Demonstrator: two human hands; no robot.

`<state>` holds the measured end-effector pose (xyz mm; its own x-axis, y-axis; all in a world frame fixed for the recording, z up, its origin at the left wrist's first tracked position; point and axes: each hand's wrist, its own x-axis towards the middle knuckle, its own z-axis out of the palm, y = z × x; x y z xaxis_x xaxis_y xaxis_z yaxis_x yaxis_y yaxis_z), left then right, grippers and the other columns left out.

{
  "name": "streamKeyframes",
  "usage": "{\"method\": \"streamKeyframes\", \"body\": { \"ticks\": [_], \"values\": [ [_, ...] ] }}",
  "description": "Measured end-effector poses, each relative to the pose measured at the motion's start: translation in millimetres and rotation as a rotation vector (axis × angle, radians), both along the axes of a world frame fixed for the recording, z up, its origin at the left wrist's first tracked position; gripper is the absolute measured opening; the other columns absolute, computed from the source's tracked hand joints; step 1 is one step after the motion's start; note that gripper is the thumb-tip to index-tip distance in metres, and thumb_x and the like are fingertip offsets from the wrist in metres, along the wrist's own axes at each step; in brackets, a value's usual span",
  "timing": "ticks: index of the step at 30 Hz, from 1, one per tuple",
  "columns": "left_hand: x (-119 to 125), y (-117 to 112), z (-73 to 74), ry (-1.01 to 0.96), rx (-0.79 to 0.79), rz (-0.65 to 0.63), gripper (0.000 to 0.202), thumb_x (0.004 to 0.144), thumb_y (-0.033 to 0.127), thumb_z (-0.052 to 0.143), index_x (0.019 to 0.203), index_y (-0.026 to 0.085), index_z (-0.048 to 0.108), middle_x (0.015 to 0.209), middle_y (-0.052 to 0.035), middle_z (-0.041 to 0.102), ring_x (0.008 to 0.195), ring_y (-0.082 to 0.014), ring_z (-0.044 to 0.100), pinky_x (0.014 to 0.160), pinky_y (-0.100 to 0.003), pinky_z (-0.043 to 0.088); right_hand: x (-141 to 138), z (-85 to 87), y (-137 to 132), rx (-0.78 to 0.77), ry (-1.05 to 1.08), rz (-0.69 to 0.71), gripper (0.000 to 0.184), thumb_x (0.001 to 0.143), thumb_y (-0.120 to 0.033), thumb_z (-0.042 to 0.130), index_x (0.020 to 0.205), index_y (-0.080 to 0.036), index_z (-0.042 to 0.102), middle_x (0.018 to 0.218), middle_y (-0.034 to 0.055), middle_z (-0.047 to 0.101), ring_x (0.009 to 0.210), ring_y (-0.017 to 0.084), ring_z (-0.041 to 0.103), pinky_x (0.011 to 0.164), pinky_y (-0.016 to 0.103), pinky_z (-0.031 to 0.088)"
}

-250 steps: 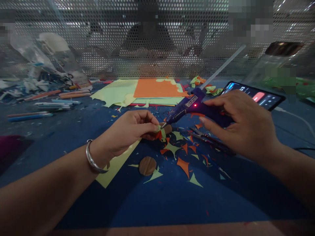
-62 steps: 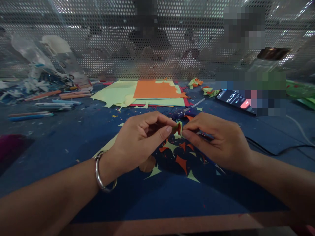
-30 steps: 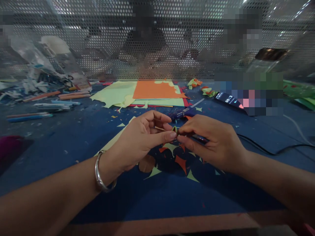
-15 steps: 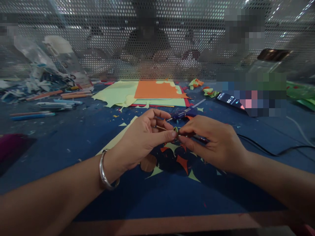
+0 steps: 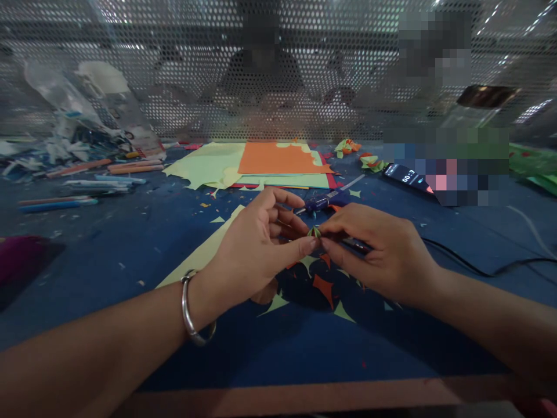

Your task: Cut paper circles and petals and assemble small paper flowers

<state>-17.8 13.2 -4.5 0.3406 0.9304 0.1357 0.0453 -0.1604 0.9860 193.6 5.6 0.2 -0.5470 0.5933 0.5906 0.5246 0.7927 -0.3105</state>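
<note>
Between my two hands is a small folded paper piece, green with a darker reddish part, low over the table. The thumb and fingertips of my left hand pinch it from the left, and a silver bangle circles that wrist. From the right, the thumb and forefinger of my right hand close on its other edge. Beneath my hands lie orange paper scraps and light green scraps. A brown round disc is partly covered by my left hand.
Behind my hands lies a blue glue gun. Stacked coloured paper sheets sit near the perforated metal screen. Paper rolls and a bottle stand left; a phone and black cable are right.
My left hand has shifted slightly right, covering more of the brown disc. The folded paper piece has turned a little and shows more of its pleats.
</note>
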Motion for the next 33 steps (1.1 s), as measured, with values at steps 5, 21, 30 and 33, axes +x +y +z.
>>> {"method": "streamKeyframes", "body": {
  "ticks": [5, 21, 30, 33],
  "values": [
    [1.0, -3.4, 3.3, -0.006, 0.002, -0.009, 0.048, 0.074, 0.021, 0.084, 0.109, 0.02, 0.052, 0.088, -0.0003, 0.066, 0.083, -0.0162, 0.067, 0.076, -0.032, 0.059, -0.7, -0.2, -0.4, -0.006, 0.002, -0.001, 0.009, 0.094, -0.016, 0.06, 0.092, -0.017, 0.069, 0.081, 0.0038, 0.069, 0.074, 0.016, 0.064, 0.069, 0.029, 0.05],
    [-8.6, 3.3, 3.4, -0.075, -0.118, -0.134, 0.044, 0.08, 0.023, 0.086, 0.113, 0.02, 0.057, 0.096, 0.0013, 0.069, 0.087, -0.0098, 0.069, 0.08, -0.022, 0.058, 3.0, 1.3, -0.6, -0.031, 0.019, -0.002, 0.011, 0.094, -0.015, 0.06, 0.093, -0.018, 0.07, 0.08, 0.0024, 0.069, 0.074, 0.016, 0.065, 0.072, 0.029, 0.051],
    [-9.0, 4.2, 3.4, -0.022, -0.06, -0.137, 0.033, 0.086, 0.02, 0.078, 0.111, 0.019, 0.057, 0.097, -0.0009, 0.068, 0.084, -0.0101, 0.069, 0.079, -0.023, 0.058, 3.6, 0.0, -0.2, -0.048, 0.001, 0.005, 0.012, 0.096, -0.016, 0.058, 0.096, -0.016, 0.071, 0.084, 0.0043, 0.071, 0.078, 0.016, 0.066, 0.076, 0.031, 0.052],
    [-7.8, 1.9, 3.6, 0.036, 0.005, -0.118, 0.031, 0.086, 0.016, 0.073, 0.112, 0.019, 0.056, 0.099, -0.0031, 0.068, 0.087, -0.0142, 0.07, 0.081, -0.029, 0.058, 3.0, 0.1, -0.4, -0.048, 0.0, -0.009, 0.012, 0.095, -0.016, 0.059, 0.095, -0.018, 0.071, 0.084, 0.0038, 0.071, 0.077, 0.017, 0.066, 0.076, 0.032, 0.053]
  ]
}}
